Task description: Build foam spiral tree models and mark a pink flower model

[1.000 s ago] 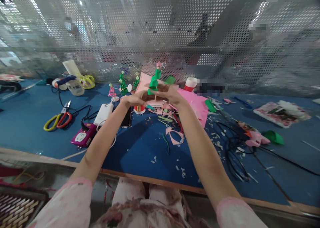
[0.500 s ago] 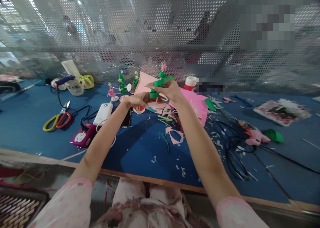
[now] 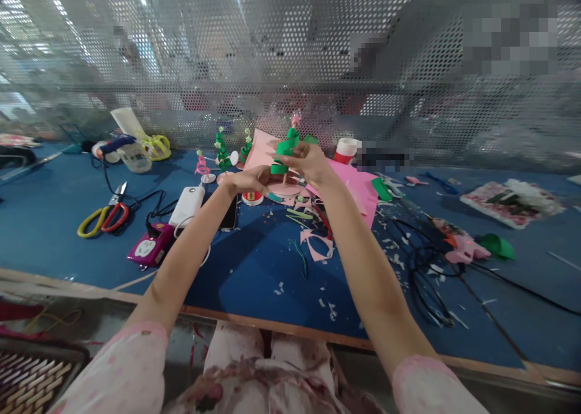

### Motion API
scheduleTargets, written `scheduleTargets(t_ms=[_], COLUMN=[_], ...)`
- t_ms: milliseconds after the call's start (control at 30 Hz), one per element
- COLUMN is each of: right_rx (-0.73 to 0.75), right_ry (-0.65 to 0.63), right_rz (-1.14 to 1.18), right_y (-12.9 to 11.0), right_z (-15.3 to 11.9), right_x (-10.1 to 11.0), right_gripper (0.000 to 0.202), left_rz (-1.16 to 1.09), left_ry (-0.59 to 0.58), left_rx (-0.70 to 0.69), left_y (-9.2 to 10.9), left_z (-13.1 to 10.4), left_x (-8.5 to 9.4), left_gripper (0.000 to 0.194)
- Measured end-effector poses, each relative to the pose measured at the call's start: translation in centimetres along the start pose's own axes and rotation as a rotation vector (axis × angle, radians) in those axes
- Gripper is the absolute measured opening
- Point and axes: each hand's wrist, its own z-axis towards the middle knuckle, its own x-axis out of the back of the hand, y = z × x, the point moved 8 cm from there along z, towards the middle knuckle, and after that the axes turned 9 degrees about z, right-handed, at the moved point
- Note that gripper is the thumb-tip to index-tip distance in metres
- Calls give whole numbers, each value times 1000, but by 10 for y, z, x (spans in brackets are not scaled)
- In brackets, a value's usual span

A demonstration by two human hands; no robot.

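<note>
Paper tree [image 3: 287, 148] is mid-bench [image 3: 267, 262], toward the back; small trees [image 3: 222, 155] show at left; next, the left hand [image 3: 252, 180] curls beside the pink base [image 3: 285, 190], though I cannot tell whether it grips; the tree's long axis runs nearly upright, its star [image 3: 296, 119] uppermost, leaning slightly right; the right hand [image 3: 312, 164], pinching the green coil [image 3: 278, 169], has slid higher, so perhaps the coil is being adjusted; a pink sheet [image 3: 354, 187] lies at right.

Green spiral tree [image 3: 285, 147] upright, pink star [image 3: 296, 120], pink base [image 3: 285, 189].
</note>
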Motion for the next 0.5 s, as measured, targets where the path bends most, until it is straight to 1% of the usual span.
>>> scheduleTargets(t_ms=[167,233,367,500], right_rx=[73,100,135,152], right_ry=[1,20,58,105], right_rz=[50,40,-9,-34], right_y=[-14,-17,-15,-9], right_z=[-1,-1,3,7], right_x=[1,2,7,13], right_gripper=[36,34,32,34], left_rz=[5,14,39,40], left_ry=[10,-2,-62,-65], left_rx=[27,52,62,54], left_y=[-5,-7,-6,-10], left_z=[1,2,4,6], left_x=[2,-1,-11,-12], left_gripper=[63,61,58,69])
